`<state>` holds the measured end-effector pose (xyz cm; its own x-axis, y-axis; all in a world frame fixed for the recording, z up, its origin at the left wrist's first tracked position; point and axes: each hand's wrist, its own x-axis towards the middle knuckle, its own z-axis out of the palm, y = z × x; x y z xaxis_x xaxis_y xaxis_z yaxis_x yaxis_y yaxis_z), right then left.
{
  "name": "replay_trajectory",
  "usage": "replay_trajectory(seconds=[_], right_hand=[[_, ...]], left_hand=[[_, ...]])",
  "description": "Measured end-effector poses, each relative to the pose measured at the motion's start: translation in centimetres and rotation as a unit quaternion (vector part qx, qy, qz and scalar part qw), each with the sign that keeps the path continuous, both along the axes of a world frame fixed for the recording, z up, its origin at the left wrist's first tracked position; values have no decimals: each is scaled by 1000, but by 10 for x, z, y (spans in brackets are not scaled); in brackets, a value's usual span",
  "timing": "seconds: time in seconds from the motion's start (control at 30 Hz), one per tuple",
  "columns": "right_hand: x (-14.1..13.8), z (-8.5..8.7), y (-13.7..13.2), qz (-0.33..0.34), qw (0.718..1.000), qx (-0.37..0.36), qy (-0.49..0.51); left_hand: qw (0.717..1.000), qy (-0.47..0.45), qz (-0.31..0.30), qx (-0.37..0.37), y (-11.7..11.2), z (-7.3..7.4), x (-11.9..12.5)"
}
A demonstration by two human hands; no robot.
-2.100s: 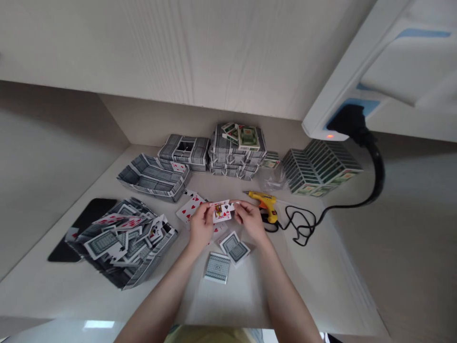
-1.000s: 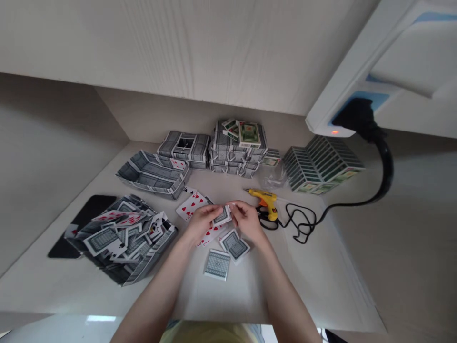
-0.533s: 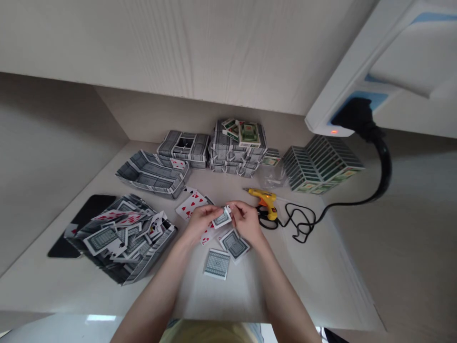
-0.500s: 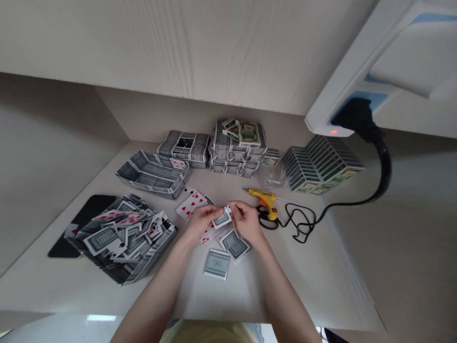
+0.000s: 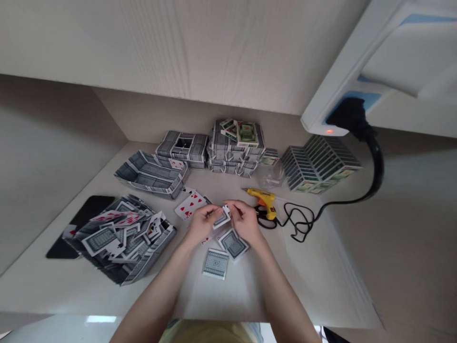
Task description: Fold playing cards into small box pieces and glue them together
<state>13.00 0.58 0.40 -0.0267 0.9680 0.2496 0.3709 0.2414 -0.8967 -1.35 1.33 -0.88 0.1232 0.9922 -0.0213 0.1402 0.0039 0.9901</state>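
Between my hands is a small folded playing card [image 5: 222, 218], its patterned back toward me. My left hand [image 5: 203, 221] pinches its left side, thumb on top. At its upper right edge, the fingers of my right hand [image 5: 244, 220] are closed on it. Just below lie a patterned card piece [image 5: 233, 244] and a squarish folded card [image 5: 216, 263], both back side up. A red-heart playing card [image 5: 191, 205] lies face up beyond my left hand. To the right of my right hand rests a yellow glue gun [image 5: 263, 201], with black-handled scissors [image 5: 266, 220] partly under it.
At left, a card-built box [image 5: 134, 278] is heaped with loose cards, over a black mat [image 5: 60, 245]. Behind stand an open card tray [image 5: 146, 181], card-built boxes [image 5: 235, 152] and stacked card packs [image 5: 317, 166]. A black cord [image 5: 346, 202] runs to a power strip [image 5: 317, 121].
The view has shifted slightly. Both hands keep the folded card in nearly the same place, with only small finger movement.
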Motion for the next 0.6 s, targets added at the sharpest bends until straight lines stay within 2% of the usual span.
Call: replay_trajectory(seconds=[0.13,0.27,0.47,0.6], right_hand=[[4,4,2,4,997,57,-58],[6,8,3,15,990,104,-89],[0,8,2,43,990,104,-87],[-3,6,2,24,994,93,-46]], left_hand=[[987,118,38,100,-5,-5,-1],[963,205,41,169,-9,-5,-2],[934,272,29,231,-10,-2,0],[934,273,9,232,-11,-1,1]])
